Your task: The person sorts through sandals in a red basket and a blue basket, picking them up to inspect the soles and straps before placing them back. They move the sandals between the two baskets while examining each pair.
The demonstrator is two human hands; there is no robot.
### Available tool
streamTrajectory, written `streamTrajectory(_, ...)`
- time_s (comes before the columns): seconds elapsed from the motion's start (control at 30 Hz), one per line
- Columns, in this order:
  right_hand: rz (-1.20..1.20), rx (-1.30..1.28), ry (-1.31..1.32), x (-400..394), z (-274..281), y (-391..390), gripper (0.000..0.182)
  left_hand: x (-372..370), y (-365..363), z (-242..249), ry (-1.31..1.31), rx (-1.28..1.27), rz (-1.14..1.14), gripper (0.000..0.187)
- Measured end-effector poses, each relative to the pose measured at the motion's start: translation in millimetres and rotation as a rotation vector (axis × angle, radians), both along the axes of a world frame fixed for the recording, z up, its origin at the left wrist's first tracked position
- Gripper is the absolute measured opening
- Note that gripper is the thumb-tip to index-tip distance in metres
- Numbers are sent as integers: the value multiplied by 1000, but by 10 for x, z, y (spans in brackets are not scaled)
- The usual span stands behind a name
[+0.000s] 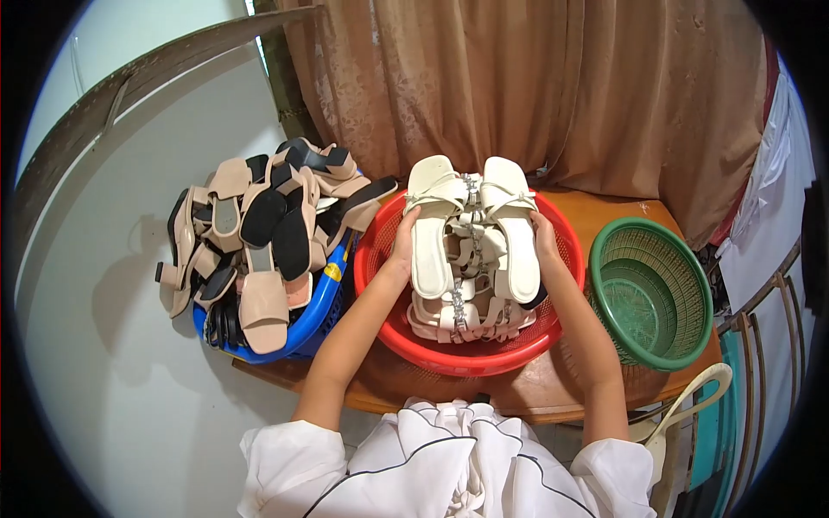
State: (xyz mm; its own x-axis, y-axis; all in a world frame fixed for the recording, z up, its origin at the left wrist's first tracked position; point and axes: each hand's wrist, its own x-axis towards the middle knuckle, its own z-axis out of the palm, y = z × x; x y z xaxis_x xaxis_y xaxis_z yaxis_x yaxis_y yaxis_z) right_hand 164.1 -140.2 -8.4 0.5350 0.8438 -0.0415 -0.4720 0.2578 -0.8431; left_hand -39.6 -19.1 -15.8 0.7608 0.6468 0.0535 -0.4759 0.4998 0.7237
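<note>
A pair of cream heeled sandals faces me side by side above the red plastic basket (pixel 393 328), toes pointing away. My left hand (pixel 404 242) grips the outer side of the left sandal (pixel 432 259), with the thumb near its straps. The right sandal (pixel 520 259) is held along its outer edge by my right hand (pixel 545 240); most of those fingers are hidden beneath it. Below and between them lie more cream sandals (pixel 471 319) with silvery chain-like straps, stacked in the basket.
On the left, a blue basket (pixel 298 337) is heaped with beige and black sandals (pixel 263 302), some overhanging its rim. A green basket (pixel 604 328) stands right on the wooden table (pixel 570 211). Brown curtains (pixel 518 86) hang behind; a cream chair (pixel 682 406) is at lower right.
</note>
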Motion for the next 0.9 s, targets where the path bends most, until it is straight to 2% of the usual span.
streamTrajectory(0.1, 16, 19, 79, 50, 194, 120, 41, 100, 149, 179, 5, 43, -116, 45)
streamTrajectory(0.17, 36, 27, 159, 196, 188, 289, 42, 221, 150, 238, 27, 4, -70, 44)
streamTrajectory(0.27, 25, 134, 419, 331, 82, 540, 39, 388, 365, 108, 3, -30, -115, 45)
streamTrajectory(0.37, -47, 97, 340, 359, -45, 678, 40, 497, 480, 108, 33, 27, -41, 43)
streamTrajectory(0.47, -51, 40, 130, 388, -245, 698, 41, 653, 335, 243, 46, -84, 242, 42)
streamTrajectory(0.57, -69, 36, 20, 395, -335, 658, 42, 620, 385, 106, 193, 51, 225, 43)
streamTrajectory(0.67, -190, 181, -24, 371, -334, 647, 37, 597, 339, 81, 175, 112, 214, 43)
streamTrajectory(0.8, -197, 252, -141, 236, -209, 542, 38, 526, 361, -4, 204, 217, 264, 41)
streamTrajectory(0.83, -200, 263, -178, 243, -247, 551, 40, 548, 344, -22, 160, 272, 335, 40)
streamTrajectory(0.9, -233, 256, -144, 202, -195, 514, 39, 513, 312, -7, 202, 328, 369, 40)
